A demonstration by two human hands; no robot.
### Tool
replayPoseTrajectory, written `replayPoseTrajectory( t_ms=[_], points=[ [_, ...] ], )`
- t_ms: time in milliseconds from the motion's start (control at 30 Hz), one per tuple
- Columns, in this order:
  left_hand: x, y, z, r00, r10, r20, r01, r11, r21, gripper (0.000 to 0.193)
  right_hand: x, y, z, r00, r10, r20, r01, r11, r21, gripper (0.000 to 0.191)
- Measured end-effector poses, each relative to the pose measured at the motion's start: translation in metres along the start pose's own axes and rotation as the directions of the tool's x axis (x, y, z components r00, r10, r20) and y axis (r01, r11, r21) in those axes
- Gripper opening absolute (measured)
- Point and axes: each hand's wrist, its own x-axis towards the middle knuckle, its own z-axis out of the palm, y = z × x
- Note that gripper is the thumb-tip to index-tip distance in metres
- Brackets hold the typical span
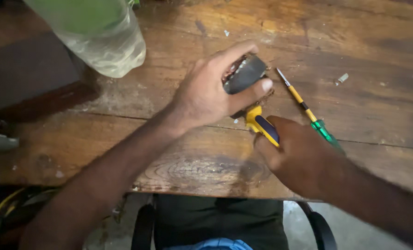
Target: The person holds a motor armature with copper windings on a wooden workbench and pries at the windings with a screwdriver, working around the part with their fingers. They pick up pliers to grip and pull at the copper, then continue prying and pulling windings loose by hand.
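While gripping, fingers (257, 88) around dark part (243, 74).

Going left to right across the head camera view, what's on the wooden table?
Clear plastic bottle → left hand gripping a dark round part → right hand holding a yellow and blue tool handle → green-handled screwdriver lying on the table → small pale scrap.
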Motion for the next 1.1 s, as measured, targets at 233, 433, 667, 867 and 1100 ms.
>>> replayPoseTrajectory(
  t_ms=[233,433,667,867,1100],
  points=[
    [0.004,-0.015,-0.015,0.981,-0.016,0.193,0.078,0.944,-0.32,0.053,0.004,0.013,-0.006,0.896,0.112,0.43,-0.418,0.544,0.728,0.028],
    [0.01,-0.025,-0.019,0.967,-0.031,0.253,0.137,0.901,-0.411,0.047,0.004,0.035,0.025,0.835,-0.409,0.368,-0.455,-0.137,0.88,0.034],
    [0.011,-0.022,-0.019,0.964,0.091,0.251,0.02,0.913,-0.408,0.043,-0.013,0.018,0.052,0.886,-0.32,0.335,-0.4,-0.165,0.901,0.049],
    [0.012,-0.023,-0.012,0.96,0.047,0.276,0.078,0.902,-0.425,0.044,-0.021,0.028,0.053,0.868,-0.379,0.321,-0.417,-0.205,0.886,0.04],
    [0.012,-0.018,-0.011,0.949,0.004,0.314,0.146,0.88,-0.453,0.045,-0.014,0.031,0.049,0.894,-0.316,0.317,-0.389,-0.199,0.9,0.046]
  ],
)
